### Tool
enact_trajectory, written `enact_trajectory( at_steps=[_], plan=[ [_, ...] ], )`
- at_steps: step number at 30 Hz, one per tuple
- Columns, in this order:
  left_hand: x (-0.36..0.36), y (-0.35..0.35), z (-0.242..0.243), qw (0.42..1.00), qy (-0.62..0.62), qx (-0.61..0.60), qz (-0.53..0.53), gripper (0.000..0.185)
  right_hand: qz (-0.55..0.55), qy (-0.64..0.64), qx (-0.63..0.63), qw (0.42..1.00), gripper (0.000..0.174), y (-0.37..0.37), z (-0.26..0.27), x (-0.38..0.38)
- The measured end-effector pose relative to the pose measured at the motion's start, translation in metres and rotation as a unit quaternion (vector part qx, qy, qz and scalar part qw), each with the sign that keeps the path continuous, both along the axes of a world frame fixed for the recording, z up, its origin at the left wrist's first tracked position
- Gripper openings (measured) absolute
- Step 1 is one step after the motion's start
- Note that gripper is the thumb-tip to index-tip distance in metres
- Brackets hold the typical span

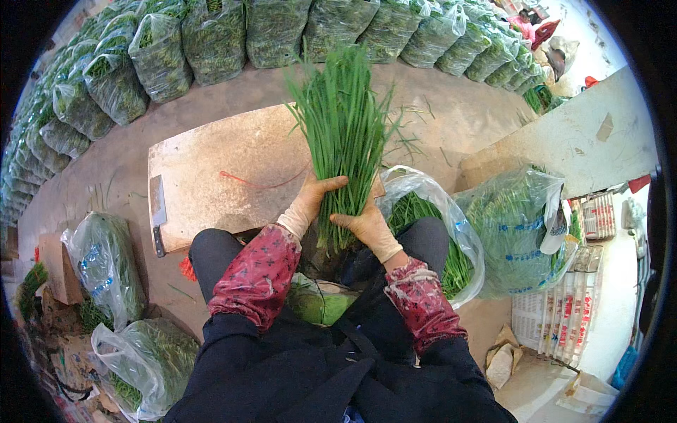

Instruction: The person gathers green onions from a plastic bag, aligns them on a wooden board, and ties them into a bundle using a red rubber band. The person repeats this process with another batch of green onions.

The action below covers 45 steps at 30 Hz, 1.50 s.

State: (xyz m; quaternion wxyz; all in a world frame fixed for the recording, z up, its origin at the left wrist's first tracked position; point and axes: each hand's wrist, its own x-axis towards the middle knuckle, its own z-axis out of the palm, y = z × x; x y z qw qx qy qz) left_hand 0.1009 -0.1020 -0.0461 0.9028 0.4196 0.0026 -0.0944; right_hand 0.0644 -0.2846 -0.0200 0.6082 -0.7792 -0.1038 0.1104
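Note:
Both of my hands wear pale, stained gloves. They clasp an upright bundle of long green leaves, like Chinese chives (344, 121), near its lower end. My left hand (312, 198) is on the bundle's left side with the thumb across the front, and my right hand (367, 222) grips its right side. Behind and left of the bundle lies a worn board (227, 158). A thin red tie (254, 184) rests on that board. A cleaver with a black handle (158, 211) lies along the board's left edge. An open plastic bag holding leaves (460, 254) stands right of my right hand.
Filled clear bags (217, 42) line the far side in a long curve. A full bag (515, 227) stands at the right below a slanted panel (576, 132). More bags (106, 264) lie at the lower left. Loose leaves (412, 143) are scattered on the floor. Another person (522, 26) is at the upper right.

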Motion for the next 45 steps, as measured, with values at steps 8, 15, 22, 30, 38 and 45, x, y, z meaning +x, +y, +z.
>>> enact_trajectory(
  at_steps=[8, 15, 22, 30, 38, 45],
  plan=[
    [0.026, 0.008, 0.046, 0.981, -0.124, 0.145, 0.042, 0.085, -0.009, -0.059, 0.049, 0.997, 0.081, 0.006, 0.016, 0.056],
    [0.037, 0.015, 0.056, 0.941, -0.196, 0.271, 0.046, 0.093, 0.063, -0.02, 0.11, 0.992, 0.072, -0.01, 0.021, 0.082],
    [0.049, 0.021, 0.006, 0.853, -0.272, 0.441, 0.067, 0.078, 0.039, -0.157, -0.028, 0.986, 0.054, -0.009, -0.026, 0.099],
    [0.056, 0.037, -0.023, 0.798, -0.271, 0.538, -0.026, 0.075, 0.059, -0.139, 0.098, 0.984, 0.056, -0.008, -0.004, 0.097],
    [0.043, 0.03, -0.012, 0.747, -0.227, 0.625, -0.002, 0.073, 0.126, -0.107, 0.116, 0.979, 0.052, -0.014, -0.015, 0.101],
    [0.041, 0.02, 0.03, 0.762, -0.363, 0.519, 0.136, 0.058, 0.068, -0.281, -0.027, 0.957, 0.065, -0.014, -0.013, 0.099]
  ],
)
